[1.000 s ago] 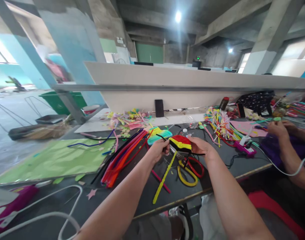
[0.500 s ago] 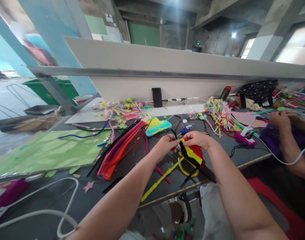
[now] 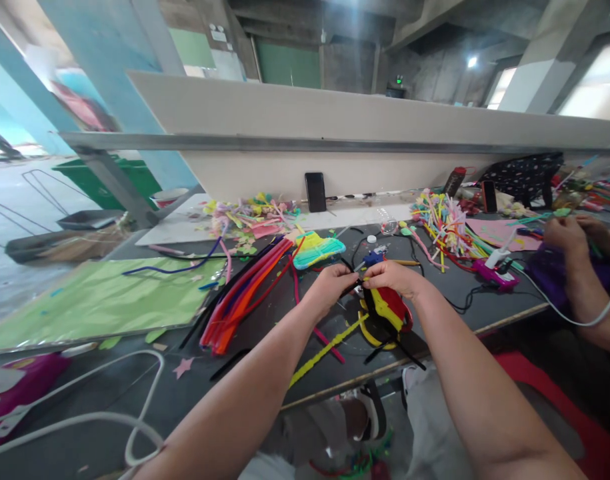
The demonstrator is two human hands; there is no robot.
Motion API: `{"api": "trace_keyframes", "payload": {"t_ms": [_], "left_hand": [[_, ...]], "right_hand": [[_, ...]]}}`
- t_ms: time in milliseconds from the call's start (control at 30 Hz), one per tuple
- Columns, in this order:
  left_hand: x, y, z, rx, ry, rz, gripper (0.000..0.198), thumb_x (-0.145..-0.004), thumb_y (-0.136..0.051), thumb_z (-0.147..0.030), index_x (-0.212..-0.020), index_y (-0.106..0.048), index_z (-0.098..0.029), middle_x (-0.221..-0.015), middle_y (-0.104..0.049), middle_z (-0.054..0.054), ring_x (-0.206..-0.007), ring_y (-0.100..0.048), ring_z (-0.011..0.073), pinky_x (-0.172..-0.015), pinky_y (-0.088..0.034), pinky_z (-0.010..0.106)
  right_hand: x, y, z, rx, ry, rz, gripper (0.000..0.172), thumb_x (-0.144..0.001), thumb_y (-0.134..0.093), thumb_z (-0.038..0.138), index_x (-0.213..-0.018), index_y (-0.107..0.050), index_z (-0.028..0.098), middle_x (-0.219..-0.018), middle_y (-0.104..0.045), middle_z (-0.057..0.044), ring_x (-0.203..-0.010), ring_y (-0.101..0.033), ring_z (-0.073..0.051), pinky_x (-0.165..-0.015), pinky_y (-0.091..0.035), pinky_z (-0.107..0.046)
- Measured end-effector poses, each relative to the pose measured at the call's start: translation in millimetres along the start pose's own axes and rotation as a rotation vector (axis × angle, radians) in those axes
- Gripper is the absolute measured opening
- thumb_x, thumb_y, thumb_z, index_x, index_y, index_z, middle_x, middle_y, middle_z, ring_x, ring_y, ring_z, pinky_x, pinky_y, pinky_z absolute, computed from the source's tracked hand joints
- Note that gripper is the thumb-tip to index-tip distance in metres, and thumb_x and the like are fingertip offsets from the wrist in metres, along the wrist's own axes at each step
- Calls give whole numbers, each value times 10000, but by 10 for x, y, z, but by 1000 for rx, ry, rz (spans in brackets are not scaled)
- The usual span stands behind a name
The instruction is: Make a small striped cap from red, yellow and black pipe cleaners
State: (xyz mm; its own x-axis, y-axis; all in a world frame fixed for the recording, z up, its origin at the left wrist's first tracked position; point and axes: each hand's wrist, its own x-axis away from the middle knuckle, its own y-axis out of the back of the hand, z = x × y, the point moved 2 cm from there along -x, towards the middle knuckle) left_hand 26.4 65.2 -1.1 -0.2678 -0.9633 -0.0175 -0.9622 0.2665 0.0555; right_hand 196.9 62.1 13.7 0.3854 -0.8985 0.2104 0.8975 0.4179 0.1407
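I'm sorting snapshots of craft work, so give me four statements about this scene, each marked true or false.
1. The bare right hand holds a red, yellow and black fuzzy piece. True.
2. A black rectangular phone lies flat. False: the phone stands upright before the white panel.
3. A pale pink star lies on the dark grey tabletop. True.
4. The flat green sheet lies right of the red and orange fuzzy stems. False: the sheet lies left of them.

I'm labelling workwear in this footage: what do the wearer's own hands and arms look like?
The left hand and right hand are ungloved. The left forearm and right forearm show no sleeve, watch or bracelet. Rings, if any, are too small to make out.
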Motion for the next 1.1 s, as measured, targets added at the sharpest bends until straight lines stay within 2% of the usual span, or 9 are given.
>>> {"api": "trace_keyframes", "payload": {"t_ms": [333, 467, 533, 600, 700, 800, 867, 933, 1100], "left_hand": [[17, -79, 4, 118, 55, -64, 285, -615, -708, -328, -550, -481, -168, -447, -480, -34, -424, -419, 83, -451, -304, 216], [-35, -14, 42, 4, 60, -56, 288, -666, -683, -372, -563, -503, -172, -475, -478, -20, -461, -430, 106, -480, -342, 235], [-49, 83, -14, -159, -75, -176, 231, -681, -686, -362, -633, -566, -170, -577, -540, 9, -564, -489, 139, -558, -391, 258], [-16, 167, -138, -346, -357, -346, 182, -679, -701, -296, -810, -644, -184, -846, -628, 59, -805, -546, 194, -746, -425, 307], [54, 141, -270, -646, -598, -199, 115, -749, -649, -277, -831, -699, -215, -1087, -621, 84, -1100, -479, 265, -983, -304, 406], [83, 59, -276, -726, -630, 56, 121, -761, -627, -264, -674, -704, -227, -959, -663, 74, -1090, -475, 272, -1010, -262, 416], [66, 34, -243, -658, -579, 132, 81, -710, -667, -242, -636, -700, -236, -842, -672, 68, -1011, -504, 261, -982, -293, 393], [39, 39, -206, -565, -496, 132, 39, -663, -697, -226, -627, -701, -243, -756, -667, 56, -930, -526, 245, -925, -334, 354], [-9, 82, -110, -382, -232, 179, 106, -697, -644, -258, -611, -668, -199, -587, -597, 0, -610, -495, 144, -613, -357, 238]], "right_hand": [[-8, -15, 0, -21, -10, -38, 162, -572, -722, 212, -727, -686, 182, -560, -635, 47, -522, -551, -111, -553, -414, -234], [-23, -17, -13, -6, -53, -35, 133, -567, -705, 212, -695, -683, 187, -548, -643, 40, -518, -565, -126, -552, -427, -249], [-35, -23, -20, 23, -80, -31, 109, -543, -711, 190, -647, -682, 173, -524, -636, 33, -502, -555, -129, -543, -424, -254], [-43, -22, -19, 52, -94, -30, 100, -528, -725, 174, -619, -685, 159, -502, -623, 33, -485, -533, -119, -534, -411, -251], [-42, -3, -13, 72, -74, -23, 127, -531, -758, 185, -636, -698, 149, -509, -613, 46, -502, -512, -99, -544, -393, -233], [-35, 31, -32, 55, -39, 11, 196, -547, -787, 226, -709, -713, 144, -593, -648, 38, -573, -543, -100, -598, -418, -226], [-27, 60, -57, 7, -19, 25, 232, -590, -781, 269, -777, -714, 149, -675, -682, 18, -623, -577, -110, -639, -445, -232], [-12, 93, -79, -91, 5, 12, 238, -634, -764, 286, -827, -705, 159, -717, -695, 5, -641, -599, -114, -649, -464, -233], [44, 169, -102, -340, 16, -33, 251, -740, -705, 318, -945, -676, 177, -762, -711, -24, -632, -640, -129, -612, -496, -239]]}}
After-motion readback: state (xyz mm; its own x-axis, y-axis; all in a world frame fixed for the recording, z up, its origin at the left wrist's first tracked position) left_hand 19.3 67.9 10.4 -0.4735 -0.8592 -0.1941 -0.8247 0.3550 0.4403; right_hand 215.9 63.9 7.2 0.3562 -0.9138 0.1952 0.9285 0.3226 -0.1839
